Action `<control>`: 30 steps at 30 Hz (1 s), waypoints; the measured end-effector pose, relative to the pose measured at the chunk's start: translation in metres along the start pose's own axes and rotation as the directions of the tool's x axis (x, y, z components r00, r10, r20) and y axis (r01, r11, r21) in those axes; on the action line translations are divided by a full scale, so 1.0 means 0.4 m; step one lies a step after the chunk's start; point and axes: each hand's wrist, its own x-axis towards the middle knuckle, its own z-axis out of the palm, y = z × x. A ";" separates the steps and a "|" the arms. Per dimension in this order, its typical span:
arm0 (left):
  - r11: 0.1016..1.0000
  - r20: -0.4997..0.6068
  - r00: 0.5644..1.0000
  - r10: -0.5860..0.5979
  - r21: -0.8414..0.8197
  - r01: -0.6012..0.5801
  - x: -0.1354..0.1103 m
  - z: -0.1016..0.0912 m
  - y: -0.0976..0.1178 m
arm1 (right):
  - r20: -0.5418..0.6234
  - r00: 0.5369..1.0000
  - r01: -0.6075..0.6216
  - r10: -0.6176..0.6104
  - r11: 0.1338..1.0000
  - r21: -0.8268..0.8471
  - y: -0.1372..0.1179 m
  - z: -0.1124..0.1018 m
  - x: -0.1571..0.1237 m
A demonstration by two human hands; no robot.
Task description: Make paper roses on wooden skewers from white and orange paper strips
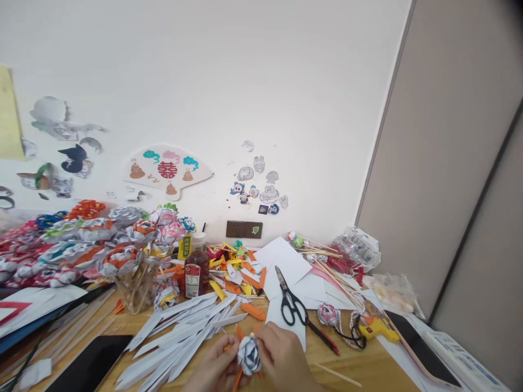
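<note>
At the front middle of the table, a white and grey folded paper flower (249, 355) with orange paper strips poking out around it is held between both hands. My left hand (218, 363) grips its left side with thumb and fingers closed. My right hand (284, 359) has its fingers curled on the flower's right side, and some fingertips are hidden. Many long white folded paper strips (183, 337) lie just left of the hands. A loose orange paper strip (253, 311) rests just beyond them. Black-handled scissors (292, 305) lie behind my right hand on white paper sheets (281, 264).
Finished paper flowers (118, 258) crowd the left back, some standing in a clear cup (137, 288). A bottle (196, 267) stands upright beside orange and yellow strips. Dark phones (93, 362) lie at both sides. A yellow glue gun (379, 330) and a red-black pen (322, 336) are at right.
</note>
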 end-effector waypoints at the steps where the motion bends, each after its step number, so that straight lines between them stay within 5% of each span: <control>1: 1.000 -0.004 1.000 0.005 0.004 -0.005 -0.002 0.003 0.000 | 0.017 1.000 0.025 -0.025 0.999 -0.030 0.001 -0.001 0.000; 12: 1.000 0.004 1.000 -0.013 0.027 0.013 0.007 -0.008 -0.005 | 0.022 0.980 0.199 -0.198 0.966 -0.166 0.033 0.027 -0.009; 30: 0.999 -0.002 0.999 0.037 0.002 -0.037 0.019 -0.027 -0.023 | 0.088 0.989 0.128 -0.120 0.988 -0.083 0.028 0.014 -0.002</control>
